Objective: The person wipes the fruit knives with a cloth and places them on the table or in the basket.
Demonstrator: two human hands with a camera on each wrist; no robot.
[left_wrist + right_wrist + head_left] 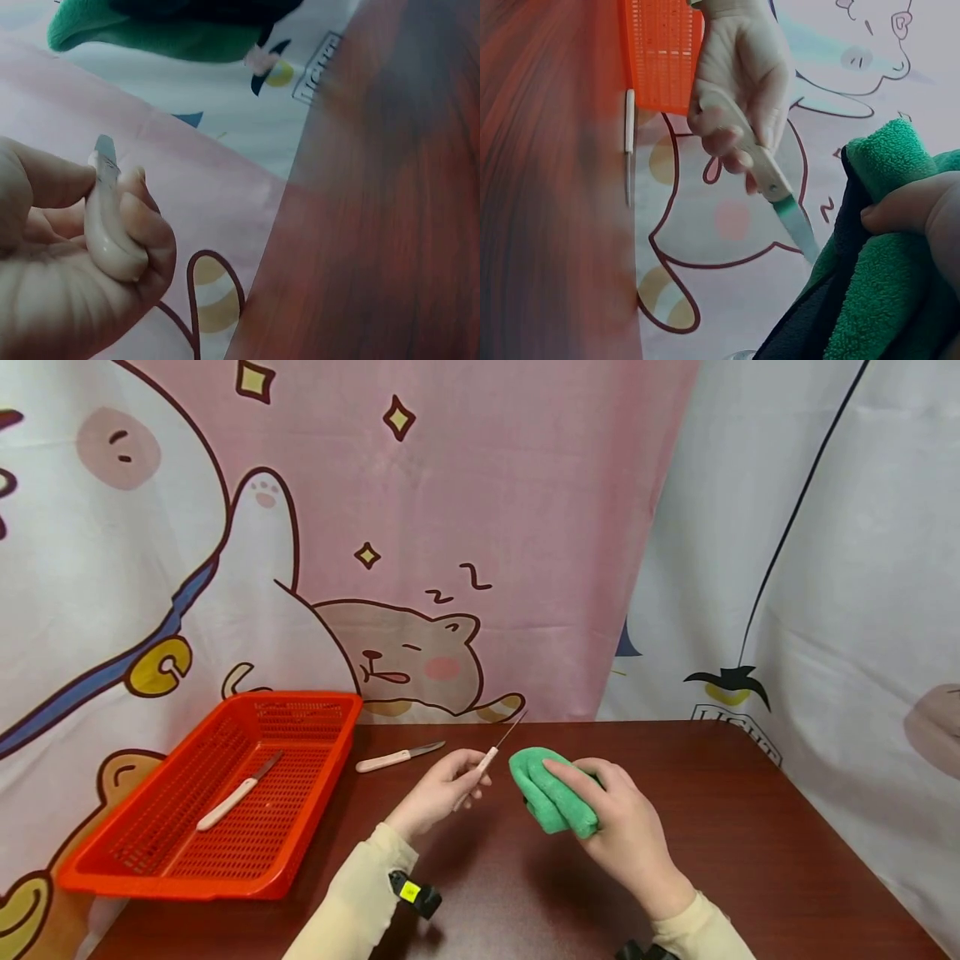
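Note:
My left hand (442,789) grips a small knife by its pale handle (742,142), fingers curled round it. The knife's blade (796,229) points up and to the right in the head view, toward the cloth. In my right hand (626,827) is a folded green cloth (551,789) with a dark underside, pinched between thumb and fingers. In the right wrist view the blade's tip overlaps the cloth's edge. Both hands are raised above the dark table (495,910). A second knife (400,757) with a pale handle lies on the table beyond my left hand.
An orange-red plastic basket (273,885) stands at the left of the table with another pale-handled knife (240,792) inside. Behind the table hangs a printed curtain (525,527) with cartoon animals.

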